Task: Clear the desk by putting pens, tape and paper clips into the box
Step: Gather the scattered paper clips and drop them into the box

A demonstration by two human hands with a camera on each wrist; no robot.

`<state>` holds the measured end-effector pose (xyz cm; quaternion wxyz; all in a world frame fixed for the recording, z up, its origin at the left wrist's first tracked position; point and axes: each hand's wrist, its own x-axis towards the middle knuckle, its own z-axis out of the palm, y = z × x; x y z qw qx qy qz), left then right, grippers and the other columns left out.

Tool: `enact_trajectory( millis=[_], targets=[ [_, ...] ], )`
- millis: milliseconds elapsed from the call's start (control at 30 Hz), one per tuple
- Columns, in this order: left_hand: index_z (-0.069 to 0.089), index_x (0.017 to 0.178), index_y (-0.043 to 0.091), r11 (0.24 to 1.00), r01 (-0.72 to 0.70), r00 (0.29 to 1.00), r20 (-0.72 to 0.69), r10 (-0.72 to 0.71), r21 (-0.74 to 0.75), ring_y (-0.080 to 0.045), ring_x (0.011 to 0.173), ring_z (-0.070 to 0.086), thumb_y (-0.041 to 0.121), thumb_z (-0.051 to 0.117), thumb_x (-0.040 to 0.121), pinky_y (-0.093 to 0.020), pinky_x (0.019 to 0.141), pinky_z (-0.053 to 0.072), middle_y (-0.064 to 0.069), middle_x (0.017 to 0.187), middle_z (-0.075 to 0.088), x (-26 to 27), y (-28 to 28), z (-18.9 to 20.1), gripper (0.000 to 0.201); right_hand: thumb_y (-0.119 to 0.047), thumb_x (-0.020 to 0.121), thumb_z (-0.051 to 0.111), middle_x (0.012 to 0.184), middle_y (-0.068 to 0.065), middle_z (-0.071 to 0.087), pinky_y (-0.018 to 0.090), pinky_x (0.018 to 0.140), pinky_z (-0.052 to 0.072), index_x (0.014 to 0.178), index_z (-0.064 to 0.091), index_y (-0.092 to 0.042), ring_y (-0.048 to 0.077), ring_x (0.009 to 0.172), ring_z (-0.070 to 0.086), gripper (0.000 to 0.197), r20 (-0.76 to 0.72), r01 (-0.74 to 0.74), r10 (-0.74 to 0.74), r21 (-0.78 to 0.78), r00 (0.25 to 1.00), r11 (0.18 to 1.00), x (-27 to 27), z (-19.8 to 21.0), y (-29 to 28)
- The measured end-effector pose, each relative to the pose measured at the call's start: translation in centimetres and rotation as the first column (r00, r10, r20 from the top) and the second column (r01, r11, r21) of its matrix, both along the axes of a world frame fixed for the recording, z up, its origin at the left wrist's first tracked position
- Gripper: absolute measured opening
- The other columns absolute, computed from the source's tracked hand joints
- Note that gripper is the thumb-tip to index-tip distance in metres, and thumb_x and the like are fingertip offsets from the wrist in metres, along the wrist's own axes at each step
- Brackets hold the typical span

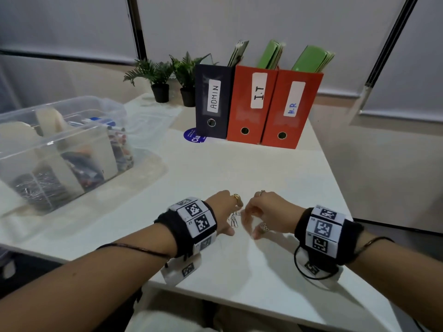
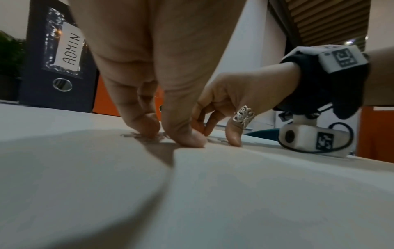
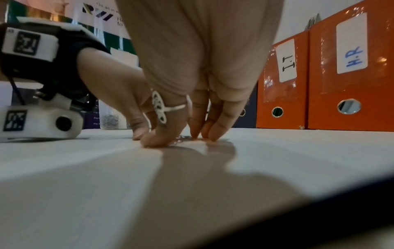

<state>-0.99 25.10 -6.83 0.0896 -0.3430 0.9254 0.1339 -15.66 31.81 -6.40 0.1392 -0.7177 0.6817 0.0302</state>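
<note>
Both hands are working the near-centre of the white desk point(image 1: 275, 168), fingertips down, facing each other. Left hand point(image 1: 224, 212) is curling fingers and thumb onto a small bunch of silver paper clips point(image 1: 234, 218) lying flat on the desk; the fingertips are touching them in the left wrist view, looks like a pinch. Right hand point(image 1: 266, 213) is curling thumb and fingers down just beside the same bunch; can't tell whether it's actually gripping a clip. The clips' long axes are running roughly toward and away from the person, but they're too small and blurred to say more. Clear plastic box point(image 1: 79, 109) is sitting well apart at far left, already holding tape rolls point(image 1: 50, 121), pens point(image 1: 100, 121) and clips.
</note>
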Motion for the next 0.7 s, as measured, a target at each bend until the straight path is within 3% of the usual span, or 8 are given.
enact_trajectory(
  millis=[67,167,233,300,500,633,700],
  targets=[
    [0.048,0.132,0.014,1.000,-0.009,0.999,-0.045,0.010,0.014,-0.020,0.115,0.055,0.018,0.077,0.075,-0.024,0.093,0.041,-0.007,0.122,0.059,-0.2,-0.4,0.4,0.065,-0.012,0.078,0.070,0.112,0.007,0.058,0.016,0.074,0.028,0.117,0.061,-0.012,0.020,0.106,0.052,0.040,-0.003,-0.029,0.029,-0.020,1.000,0.999,0.1,-0.2,-0.2],
    [0.056,0.121,0.012,0.998,-0.048,0.995,-0.085,0.050,0.029,-0.016,0.099,0.060,0.015,0.078,0.073,-0.017,0.077,0.040,-0.005,0.106,0.065,-0.3,-1.0,0.9,0.052,-0.004,0.081,0.061,0.113,0.008,0.060,0.014,0.074,0.027,0.115,0.062,-0.010,0.021,0.108,0.053,0.034,0.025,-0.025,0.027,-0.065,0.999,0.998,0.1,-0.3,-0.8],
    [0.060,0.114,0.011,0.998,-0.056,0.993,-0.106,0.058,0.023,-0.013,0.083,0.055,0.015,0.079,0.072,-0.015,0.069,0.037,0.001,0.086,0.060,-0.3,-1.1,1.0,0.046,-0.004,0.080,0.061,0.110,0.008,0.062,0.015,0.074,0.029,0.115,0.061,-0.009,0.021,0.103,0.053,0.035,0.060,-0.018,0.023,-0.092,0.998,0.996,0.1,-0.3,-1.1],
    [0.063,0.109,0.011,0.999,-0.052,0.992,-0.114,0.052,0.002,-0.009,0.078,0.049,0.017,0.080,0.071,-0.017,0.069,0.038,0.006,0.079,0.054,-0.3,-1.3,1.2,0.042,-0.005,0.079,0.063,0.103,0.008,0.063,0.016,0.071,0.027,0.113,0.062,-0.009,0.020,0.095,0.052,0.034,0.097,-0.042,0.053,-0.116,0.994,0.992,0.2,-0.3,-1.1],
    [0.061,0.109,0.017,0.998,-0.011,0.997,-0.072,0.006,-0.064,-0.012,0.083,0.053,0.015,0.077,0.074,-0.023,0.069,0.039,0.001,0.101,0.062,-0.8,-1.5,1.0,0.039,-0.005,0.081,0.058,0.070,-0.008,0.046,0.017,0.068,0.024,0.098,0.070,-0.009,0.012,0.081,0.038,0.021,0.104,-0.136,0.151,-0.139,0.983,0.981,0.7,-0.3,-1.4],
    [0.059,0.109,0.011,0.996,0.050,0.999,-0.007,-0.051,-0.076,-0.017,0.094,0.056,0.012,0.072,0.079,-0.028,0.075,0.042,-0.004,0.110,0.057,-1.2,-1.7,0.8,0.034,-0.003,0.081,0.054,0.085,-0.001,0.045,0.016,0.070,0.026,0.098,0.070,-0.008,0.013,0.082,0.040,0.024,0.056,-0.145,0.151,-0.103,0.987,0.984,0.5,-0.8,-1.6],
    [0.062,0.098,0.010,0.998,0.056,0.998,0.009,-0.056,-0.029,-0.019,0.090,0.060,0.009,0.071,0.080,-0.023,0.072,0.040,-0.007,0.104,0.062,-1.1,-1.8,0.6,0.021,-0.003,0.081,0.053,0.086,0.000,0.043,0.020,0.071,0.030,0.091,0.068,-0.010,0.017,0.082,0.042,0.020,0.036,-0.116,0.119,-0.080,0.992,0.990,0.4,-1.0,-1.7]
  ],
)
